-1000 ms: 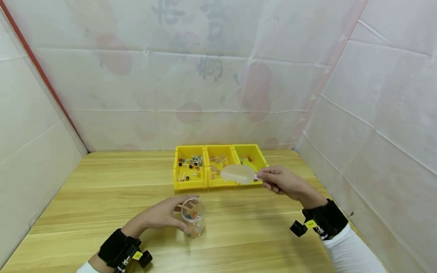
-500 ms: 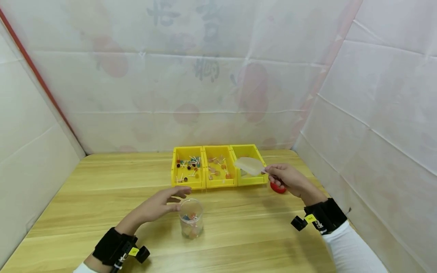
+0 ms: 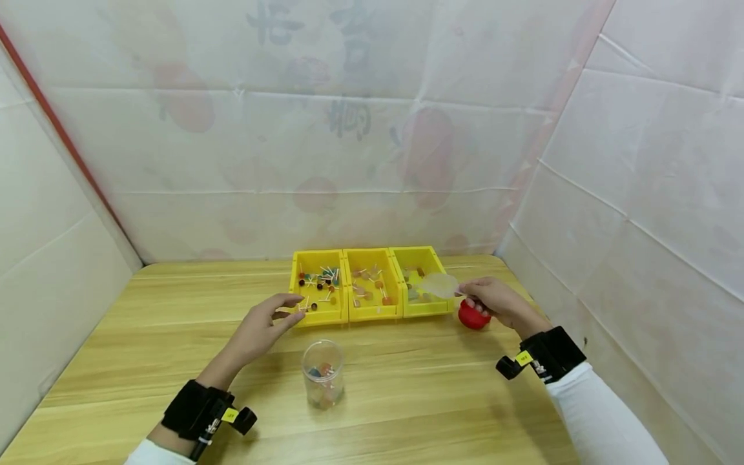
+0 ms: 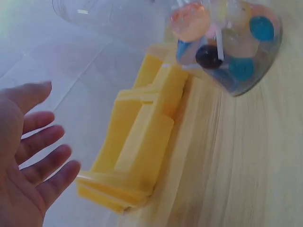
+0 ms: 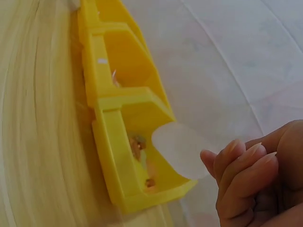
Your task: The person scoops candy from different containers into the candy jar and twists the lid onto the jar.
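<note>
Pinching a pale, translucent plastic scoop [image 3: 440, 285] by its narrow end, the right hand [image 3: 494, 300] holds it at the rightmost yellow plastic bin [image 3: 427, 309]. I'd favour a low, shallow angle here, easing the edge under the candies [image 5: 138, 144] without flicking them out. The left hand [image 3: 261, 326], fingers loosely spread, grips nothing; it could steady the bin. The clear, round plastic jar [image 3: 323, 381] stands upright nearer the person, lollipops inside. Mind the rounded red object [image 3: 473, 316] under the right fingers; whether they touch, I can't tell.
</note>
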Demonstrator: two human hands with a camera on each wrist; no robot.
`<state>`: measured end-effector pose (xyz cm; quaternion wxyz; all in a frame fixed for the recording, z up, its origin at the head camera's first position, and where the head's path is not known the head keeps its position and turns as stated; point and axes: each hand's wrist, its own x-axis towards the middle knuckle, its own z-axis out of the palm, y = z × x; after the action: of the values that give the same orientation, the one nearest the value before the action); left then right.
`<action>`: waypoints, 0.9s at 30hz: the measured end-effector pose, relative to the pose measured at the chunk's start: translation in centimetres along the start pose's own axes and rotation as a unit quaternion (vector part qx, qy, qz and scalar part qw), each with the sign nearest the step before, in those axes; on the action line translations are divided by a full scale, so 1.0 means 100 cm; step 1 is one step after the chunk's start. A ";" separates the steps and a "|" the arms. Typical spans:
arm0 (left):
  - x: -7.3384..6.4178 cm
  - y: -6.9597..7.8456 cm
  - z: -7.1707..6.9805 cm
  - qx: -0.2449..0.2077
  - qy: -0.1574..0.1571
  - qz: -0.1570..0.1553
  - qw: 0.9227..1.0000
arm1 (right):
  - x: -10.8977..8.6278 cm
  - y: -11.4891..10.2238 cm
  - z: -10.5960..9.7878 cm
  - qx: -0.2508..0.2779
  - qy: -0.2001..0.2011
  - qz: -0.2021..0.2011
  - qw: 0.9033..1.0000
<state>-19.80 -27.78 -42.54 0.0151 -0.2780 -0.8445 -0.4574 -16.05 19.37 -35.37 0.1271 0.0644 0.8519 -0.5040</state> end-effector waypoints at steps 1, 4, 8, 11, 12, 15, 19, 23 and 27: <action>0.001 -0.001 0.000 0.008 0.009 -0.004 1.000 | 0.002 0.000 0.000 -0.011 0.005 0.002 1.000; 0.004 -0.007 0.000 0.042 0.035 -0.004 0.998 | 0.009 -0.001 -0.001 -0.044 0.019 0.007 0.999; 0.010 -0.017 0.002 0.078 0.069 -0.007 0.994 | 0.015 -0.003 0.000 -0.073 0.028 0.016 0.997; 0.015 -0.025 0.005 0.076 0.087 -0.029 0.993 | 0.020 -0.005 0.000 -0.094 0.026 0.021 0.995; 0.017 -0.027 0.006 0.070 0.090 -0.039 0.993 | 0.022 -0.006 0.000 -0.100 0.026 0.023 0.994; 0.021 -0.032 0.010 0.047 0.092 -0.065 0.993 | 0.027 -0.008 -0.001 -0.123 0.024 0.030 0.992; 0.024 -0.037 0.016 0.027 0.085 -0.083 0.993 | 0.034 -0.014 0.000 -0.189 0.014 0.032 0.981; 0.025 -0.041 0.021 0.030 0.088 -0.085 0.992 | 0.039 -0.027 0.004 -0.258 0.001 0.034 0.966; 0.025 -0.043 0.025 0.031 0.095 -0.084 0.991 | 0.043 -0.041 0.006 -0.309 -0.008 0.051 0.950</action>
<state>-23.43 -26.48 -46.53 0.0656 -0.1605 -0.8735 -0.4549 -21.11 16.74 -33.43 0.1728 0.0612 0.9606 -0.2091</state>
